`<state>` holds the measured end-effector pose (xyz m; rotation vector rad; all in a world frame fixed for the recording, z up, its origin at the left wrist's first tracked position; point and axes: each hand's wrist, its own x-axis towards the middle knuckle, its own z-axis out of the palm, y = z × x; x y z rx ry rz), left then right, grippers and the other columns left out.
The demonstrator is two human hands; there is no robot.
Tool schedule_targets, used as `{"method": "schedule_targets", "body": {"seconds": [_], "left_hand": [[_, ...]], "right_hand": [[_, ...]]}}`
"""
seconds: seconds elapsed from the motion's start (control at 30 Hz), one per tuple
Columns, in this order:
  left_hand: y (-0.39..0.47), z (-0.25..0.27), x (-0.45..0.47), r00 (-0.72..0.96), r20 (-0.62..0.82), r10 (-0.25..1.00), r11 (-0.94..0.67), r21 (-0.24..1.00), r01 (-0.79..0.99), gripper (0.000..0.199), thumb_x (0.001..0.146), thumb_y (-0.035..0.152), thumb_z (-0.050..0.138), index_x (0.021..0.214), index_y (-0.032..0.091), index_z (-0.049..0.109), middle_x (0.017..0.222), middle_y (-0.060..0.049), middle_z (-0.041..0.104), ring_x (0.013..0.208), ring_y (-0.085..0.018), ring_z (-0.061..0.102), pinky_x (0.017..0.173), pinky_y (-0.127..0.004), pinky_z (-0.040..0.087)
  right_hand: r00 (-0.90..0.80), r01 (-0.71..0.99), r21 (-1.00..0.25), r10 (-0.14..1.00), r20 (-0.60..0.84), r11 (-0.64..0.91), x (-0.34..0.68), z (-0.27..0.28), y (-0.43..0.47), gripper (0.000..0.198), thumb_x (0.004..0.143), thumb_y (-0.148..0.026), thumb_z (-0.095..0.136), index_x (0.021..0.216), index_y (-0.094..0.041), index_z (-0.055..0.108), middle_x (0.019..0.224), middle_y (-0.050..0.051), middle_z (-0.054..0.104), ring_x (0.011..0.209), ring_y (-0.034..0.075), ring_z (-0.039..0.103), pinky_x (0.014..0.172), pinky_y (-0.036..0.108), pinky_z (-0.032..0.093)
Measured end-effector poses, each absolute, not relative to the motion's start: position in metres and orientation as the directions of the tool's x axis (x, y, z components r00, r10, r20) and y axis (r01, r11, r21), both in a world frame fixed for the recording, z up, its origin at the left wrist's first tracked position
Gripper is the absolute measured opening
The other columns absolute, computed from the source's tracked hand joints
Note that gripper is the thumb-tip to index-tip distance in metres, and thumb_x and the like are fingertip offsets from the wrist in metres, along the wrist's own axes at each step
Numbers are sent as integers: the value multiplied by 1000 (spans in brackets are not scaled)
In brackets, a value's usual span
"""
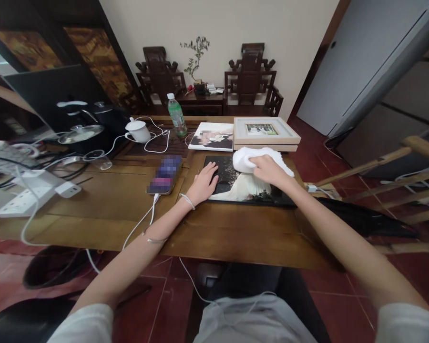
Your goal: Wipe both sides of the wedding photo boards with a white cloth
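Note:
A dark photo panel (236,193) with a pale dress-like shape in its picture lies flat on the wooden table in front of me. My left hand (202,185) rests on its left edge, fingers stretched out and holding nothing. On the panel's upper right, my right hand (267,169) grips a white cloth (243,161) and presses it against the surface. The cloth and hand cover part of the picture. Just beyond the panel lies a white-edged photo print (210,143), beside stacked light-wood picture frames (286,136).
Left of the panel is a phone (166,174) on a charging cable. A green-labelled bottle (177,116) and a white lidded cup (137,131) stand farther back. A power strip (25,195), a clear plastic cup (99,159) and cables crowd the left side. A wooden chair (372,166) stands right.

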<state>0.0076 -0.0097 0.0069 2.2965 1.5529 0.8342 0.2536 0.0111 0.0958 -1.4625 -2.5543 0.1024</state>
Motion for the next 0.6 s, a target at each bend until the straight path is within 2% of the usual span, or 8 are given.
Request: {"method": "schedule_targets", "body": {"seconds": [0.13, 0.27, 0.37, 0.47, 0.53, 0.6], "left_hand": [[-8, 4, 6, 269, 326, 906, -408, 513, 755, 42, 98, 28, 42, 137, 15, 52, 154, -15, 43, 148, -26, 33, 118, -56, 30], [-8, 2, 6, 263, 339, 903, -413, 520, 747, 41, 98, 28, 42, 136, 17, 52, 153, -14, 45, 147, -26, 33, 118, -55, 30], [-8, 2, 7, 260, 341, 903, -411, 514, 753, 41, 98, 28, 42, 136, 16, 52, 153, -15, 44, 147, -27, 34, 118, -56, 31], [-8, 3, 8, 265, 327, 907, -405, 507, 760, 42, 97, 27, 42, 136, 13, 52, 154, -17, 43, 147, -28, 34, 117, -57, 31], [-8, 3, 8, 267, 322, 908, -404, 507, 762, 43, 97, 27, 42, 136, 13, 52, 154, -17, 42, 147, -28, 34, 117, -57, 31], [-7, 3, 8, 266, 324, 908, -404, 508, 761, 43, 97, 27, 42, 137, 14, 52, 154, -16, 42, 147, -27, 33, 117, -57, 31]], "right_hand": [[-428, 883, -128, 886, 178, 452, 248, 91, 21, 24, 72, -4, 41, 78, -16, 61, 80, 13, 68, 75, 24, 57, 66, 31, 31], [-461, 869, -131, 877, 133, 477, 247, 87, -24, 27, 71, -2, 41, 80, -15, 63, 86, 15, 71, 81, 25, 62, 72, 32, 37], [-531, 826, -153, 840, 108, 542, 252, 84, -75, 32, 68, 1, 40, 80, -16, 64, 98, 16, 72, 103, 28, 64, 88, 37, 42], [-612, 765, -193, 787, 83, 615, 258, 84, -116, 34, 67, 2, 40, 81, -18, 65, 107, 16, 72, 124, 29, 56, 102, 45, 39], [-638, 743, -218, 768, 58, 633, 260, 86, -128, 34, 66, 1, 41, 80, -18, 64, 107, 16, 72, 125, 29, 56, 104, 45, 38], [-625, 756, -220, 780, 38, 616, 259, 90, -125, 33, 66, 1, 40, 78, -19, 63, 102, 14, 72, 113, 27, 62, 99, 41, 40]]}}
